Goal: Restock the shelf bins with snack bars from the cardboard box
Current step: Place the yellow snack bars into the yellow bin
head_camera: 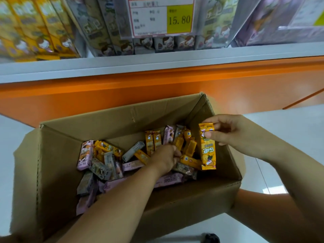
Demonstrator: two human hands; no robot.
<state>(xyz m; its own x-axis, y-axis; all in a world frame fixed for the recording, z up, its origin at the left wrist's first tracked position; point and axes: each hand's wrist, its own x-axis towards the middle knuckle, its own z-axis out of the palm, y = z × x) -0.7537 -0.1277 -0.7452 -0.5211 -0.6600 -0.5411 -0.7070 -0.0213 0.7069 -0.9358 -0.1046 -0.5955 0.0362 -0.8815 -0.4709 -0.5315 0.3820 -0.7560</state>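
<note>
Bright, even light falls from overhead. The floor at right is washed almost white, and a pale sheen sits on the orange panel. Shadows are soft. The box is dim along its near left wall, and the bars in that corner lie in shade. The held bar is fairly sharp, with a small glint on its foil near the top. The packs on the shelf are smeared and out of focus. On the price tag the large figures read clearly, but the small print is blurred. Wide-angle distortion bows the shelf edge, fans the packs outward and stretches the left forearm toward the bottom edge.
</note>
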